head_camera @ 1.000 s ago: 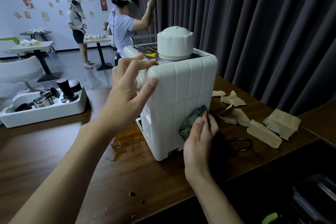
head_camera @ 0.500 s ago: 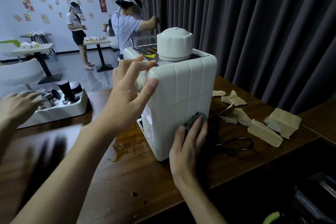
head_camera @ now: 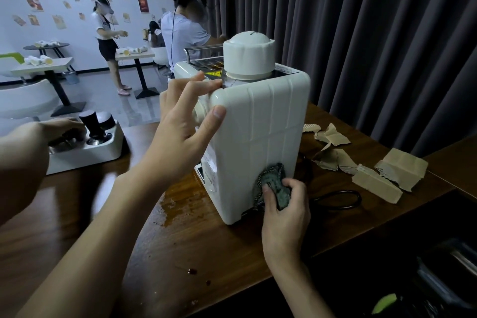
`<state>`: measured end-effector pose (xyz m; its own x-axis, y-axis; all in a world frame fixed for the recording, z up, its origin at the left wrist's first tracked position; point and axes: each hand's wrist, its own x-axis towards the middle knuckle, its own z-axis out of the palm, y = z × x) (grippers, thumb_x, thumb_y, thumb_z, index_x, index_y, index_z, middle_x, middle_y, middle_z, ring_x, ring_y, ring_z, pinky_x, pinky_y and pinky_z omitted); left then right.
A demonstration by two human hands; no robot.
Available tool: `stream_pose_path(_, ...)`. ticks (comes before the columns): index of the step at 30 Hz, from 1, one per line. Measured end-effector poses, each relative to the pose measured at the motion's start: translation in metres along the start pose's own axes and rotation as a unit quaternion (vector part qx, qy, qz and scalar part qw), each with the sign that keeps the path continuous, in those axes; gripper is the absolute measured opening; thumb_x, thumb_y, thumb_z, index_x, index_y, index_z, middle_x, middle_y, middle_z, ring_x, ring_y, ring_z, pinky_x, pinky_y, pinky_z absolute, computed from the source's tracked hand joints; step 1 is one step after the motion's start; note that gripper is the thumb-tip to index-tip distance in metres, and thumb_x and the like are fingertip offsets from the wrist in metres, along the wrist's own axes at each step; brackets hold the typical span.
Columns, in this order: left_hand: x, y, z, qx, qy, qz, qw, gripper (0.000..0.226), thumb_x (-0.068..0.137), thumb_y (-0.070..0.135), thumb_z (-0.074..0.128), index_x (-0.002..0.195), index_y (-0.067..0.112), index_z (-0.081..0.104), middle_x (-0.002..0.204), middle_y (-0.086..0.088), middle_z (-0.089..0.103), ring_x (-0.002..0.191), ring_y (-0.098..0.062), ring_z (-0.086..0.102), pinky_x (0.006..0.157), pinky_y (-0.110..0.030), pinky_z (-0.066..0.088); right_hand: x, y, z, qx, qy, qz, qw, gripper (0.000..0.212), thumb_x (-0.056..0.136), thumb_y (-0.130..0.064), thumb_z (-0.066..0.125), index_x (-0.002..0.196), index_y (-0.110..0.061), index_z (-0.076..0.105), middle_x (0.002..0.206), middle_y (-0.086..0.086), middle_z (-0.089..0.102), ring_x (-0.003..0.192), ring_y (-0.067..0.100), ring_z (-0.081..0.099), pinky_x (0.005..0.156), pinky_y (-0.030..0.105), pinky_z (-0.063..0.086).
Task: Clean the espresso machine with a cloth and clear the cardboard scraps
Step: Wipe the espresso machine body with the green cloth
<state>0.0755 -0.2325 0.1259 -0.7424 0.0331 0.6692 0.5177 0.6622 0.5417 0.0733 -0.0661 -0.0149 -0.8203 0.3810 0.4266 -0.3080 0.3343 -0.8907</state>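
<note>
A white espresso machine [head_camera: 260,121] stands on the brown wooden table [head_camera: 196,245], its ribbed back panel facing me. My left hand [head_camera: 180,134] grips its upper left corner, thumb on the back panel and fingers over the top edge. My right hand [head_camera: 284,212] holds a bunched grey-green cloth [head_camera: 273,183] against the lower part of the back panel. Torn cardboard scraps [head_camera: 387,173] lie on the table right of the machine, several pieces from small shreds to thick folded chunks.
A black cable loop [head_camera: 338,199] lies behind my right hand. A coffee spill [head_camera: 180,201] stains the table left of the machine. Another person's hand [head_camera: 59,128] reaches into the white tray [head_camera: 85,155] holding a tamper. Two people stand by tables behind. Dark curtains hang on the right.
My right hand went from pressing flat on the cloth to bunching it in curled fingers, lower on the panel. Another person's arm has reached into the white tray on the left.
</note>
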Motion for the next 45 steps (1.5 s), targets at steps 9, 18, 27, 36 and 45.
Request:
stream_pose_path(9, 0.0, -0.002, 0.001, -0.001, 0.01, -0.007, 1.0, 0.026, 0.094, 0.068, 0.041, 0.12, 0.066, 0.041, 0.124, 0.021, 0.034, 0.145, -0.017, 0.03, 0.111, -0.054, 0.04, -0.009, -0.001, 0.003, -0.021, -0.026, -0.003, 0.999, 0.049, 0.085, -0.034, 0.069, 0.128, -0.012, 0.059, 0.134, -0.002, 0.043, 0.122, 0.011, 0.045, 0.099, 0.027, 0.045)
stream_pose_path(18, 0.0, 0.0, 0.001, -0.005, 0.018, -0.006, 1.0, 0.027, 0.094, 0.069, 0.041, 0.12, 0.061, 0.042, 0.127, 0.019, 0.035, 0.147, -0.015, 0.029, 0.111, -0.056, 0.04, -0.021, 0.009, 0.004, -0.086, -0.074, -0.128, 0.985, 0.055, 0.083, -0.015, 0.073, 0.133, -0.001, 0.055, 0.139, 0.006, 0.039, 0.132, 0.02, 0.041, 0.106, 0.035, 0.039)
stream_pose_path(27, 0.0, 0.001, 0.0, -0.003, 0.006, -0.017, 1.0, 0.027, 0.095, 0.066, 0.042, 0.12, 0.059, 0.045, 0.125, 0.017, 0.037, 0.148, -0.016, 0.027, 0.112, -0.055, 0.04, 0.036, 0.02, -0.01, -0.045, 0.007, -0.026, 0.999, 0.038, 0.085, -0.012, 0.072, 0.119, 0.0, 0.063, 0.124, 0.006, 0.052, 0.114, 0.012, 0.05, 0.093, 0.035, 0.053)
stream_pose_path(36, -0.001, 0.006, -0.001, -0.012, 0.0, -0.017, 1.0, 0.025, 0.092, 0.072, 0.041, 0.116, 0.066, 0.042, 0.136, 0.009, 0.037, 0.149, -0.012, 0.025, 0.109, -0.05, 0.046, -0.04, -0.002, 0.012, -0.055, -0.084, -0.189, 0.977, 0.05, 0.072, -0.01, 0.082, 0.113, -0.018, 0.053, 0.112, 0.008, 0.059, 0.101, 0.012, 0.057, 0.084, 0.019, 0.051)
stream_pose_path(45, -0.001, 0.007, -0.002, 0.008, 0.001, -0.023, 1.0, 0.024, 0.095, 0.063, 0.042, 0.119, 0.064, 0.041, 0.124, 0.019, 0.037, 0.148, -0.016, 0.028, 0.115, -0.055, 0.037, 0.051, -0.01, -0.01, 0.005, 0.057, -0.112, 0.992, 0.029, 0.084, -0.012, 0.073, 0.111, -0.005, 0.068, 0.124, 0.009, 0.05, 0.115, 0.01, 0.047, 0.092, 0.031, 0.053)
